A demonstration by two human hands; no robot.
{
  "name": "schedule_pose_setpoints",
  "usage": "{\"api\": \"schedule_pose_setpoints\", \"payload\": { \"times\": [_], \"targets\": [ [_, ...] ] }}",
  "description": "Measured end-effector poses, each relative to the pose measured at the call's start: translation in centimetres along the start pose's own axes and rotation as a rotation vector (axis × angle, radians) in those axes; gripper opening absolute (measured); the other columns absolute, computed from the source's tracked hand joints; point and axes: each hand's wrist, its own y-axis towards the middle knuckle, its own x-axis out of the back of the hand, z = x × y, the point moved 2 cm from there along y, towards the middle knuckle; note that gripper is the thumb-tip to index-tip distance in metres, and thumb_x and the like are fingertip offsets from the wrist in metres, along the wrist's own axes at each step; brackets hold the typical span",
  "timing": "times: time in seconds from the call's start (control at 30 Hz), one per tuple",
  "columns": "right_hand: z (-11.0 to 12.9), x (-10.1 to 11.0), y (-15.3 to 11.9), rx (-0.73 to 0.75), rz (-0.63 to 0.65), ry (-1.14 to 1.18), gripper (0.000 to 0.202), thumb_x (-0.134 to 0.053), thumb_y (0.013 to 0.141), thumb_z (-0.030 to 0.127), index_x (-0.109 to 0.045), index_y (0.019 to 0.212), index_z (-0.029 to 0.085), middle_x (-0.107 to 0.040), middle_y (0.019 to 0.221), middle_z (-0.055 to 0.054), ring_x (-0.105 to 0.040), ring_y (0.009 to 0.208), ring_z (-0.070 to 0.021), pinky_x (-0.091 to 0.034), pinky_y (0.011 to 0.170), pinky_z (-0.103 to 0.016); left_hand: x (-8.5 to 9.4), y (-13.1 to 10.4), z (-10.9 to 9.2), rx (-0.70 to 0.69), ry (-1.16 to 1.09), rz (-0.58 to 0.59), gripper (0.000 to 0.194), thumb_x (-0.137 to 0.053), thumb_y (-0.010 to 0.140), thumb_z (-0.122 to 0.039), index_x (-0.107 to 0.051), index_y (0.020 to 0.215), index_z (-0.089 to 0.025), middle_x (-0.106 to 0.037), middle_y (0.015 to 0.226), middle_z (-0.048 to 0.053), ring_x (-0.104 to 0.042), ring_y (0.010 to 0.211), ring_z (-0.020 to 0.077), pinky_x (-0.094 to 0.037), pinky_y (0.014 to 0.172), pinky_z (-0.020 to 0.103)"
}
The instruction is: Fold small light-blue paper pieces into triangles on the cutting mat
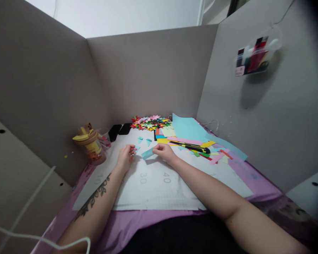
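Head view: both hands (125, 157) (164, 152) pinch blue paper (147, 154); a pot (96, 148) holds yellow pieces (82, 135).

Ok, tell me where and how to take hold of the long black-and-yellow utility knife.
Best, I'd judge, by its thick, rounded handle end, the right hand coming from above and the right. The knife lies across coloured paper strips, its narrow end pointing left; I can't tell if the blade is out.

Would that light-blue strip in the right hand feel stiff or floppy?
The light-blue strip is probably light, since it looks thin like paper. It may be fairly stiff, as it juts straight from the right hand.
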Motion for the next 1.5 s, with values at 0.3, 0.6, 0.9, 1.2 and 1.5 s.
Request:
{"api": "schedule_pose_setpoints", "payload": {
  "times": [0.3, 0.6, 0.9, 1.2, 1.5],
  "targets": [
    [0.3, 0.3, 0.1, 0.016, -0.031, 0.029, 0.016, -0.067, 0.062, 0.028, -0.058, 0.062, 0.015, -0.057, 0.060, 0.003, -0.048, 0.055, -0.0098, -0.036, 0.056, -0.023, 0.8, 0.2, -1.1, -0.695, 1.626, 0.244, 0.029, -0.040, 0.085, -0.016, -0.057, 0.108, -0.017, -0.058, 0.103, 0.012, -0.053, 0.092, 0.0233, -0.042, 0.076, 0.033],
    [-0.1, -0.2, -0.1, 0.036, 0.021, -0.036, 0.014, -0.065, 0.065, 0.028, -0.059, 0.064, 0.015, -0.057, 0.061, 0.002, -0.049, 0.056, -0.0105, -0.037, 0.056, -0.023, 4.3, 1.0, -4.0, -0.741, 1.453, -0.354, 0.029, -0.037, 0.087, -0.020, -0.059, 0.106, -0.019, -0.060, 0.106, 0.008, -0.055, 0.092, 0.0221, -0.042, 0.076, 0.029],
    [-0.1, -0.2, -0.2, 0.058, 0.024, -0.098, 0.013, -0.063, 0.066, 0.028, -0.059, 0.065, 0.016, -0.058, 0.062, 0.002, -0.050, 0.057, -0.0109, -0.038, 0.056, -0.023, 4.0, 0.9, -4.2, -0.341, 1.355, 0.138, 0.023, -0.044, 0.081, -0.034, -0.062, 0.083, -0.019, -0.065, 0.075, 0.003, -0.058, 0.067, 0.0166, -0.037, 0.058, 0.024],
    [-0.1, -0.3, -0.3, 0.057, 0.046, -0.130, 0.013, -0.062, 0.066, 0.028, -0.059, 0.066, 0.015, -0.058, 0.062, 0.001, -0.049, 0.056, -0.0104, -0.038, 0.054, -0.022, 6.1, 0.9, -2.9, -0.078, 1.274, 0.565, 0.011, -0.053, 0.061, -0.024, -0.062, 0.066, -0.018, -0.061, 0.065, 0.000, -0.052, 0.061, 0.0144, -0.036, 0.055, 0.022],
    [0.1, -0.4, -0.4, 0.059, 0.045, -0.131, 0.012, -0.062, 0.066, 0.026, -0.060, 0.066, 0.015, -0.059, 0.063, 0.001, -0.051, 0.058, -0.0111, -0.039, 0.056, -0.022, 5.3, 0.1, -4.3, -0.255, 1.184, 0.476, 0.009, -0.049, 0.068, -0.019, -0.055, 0.062, -0.018, -0.057, 0.061, -0.001, -0.049, 0.056, 0.0123, -0.036, 0.052, 0.022]
  ]
}}
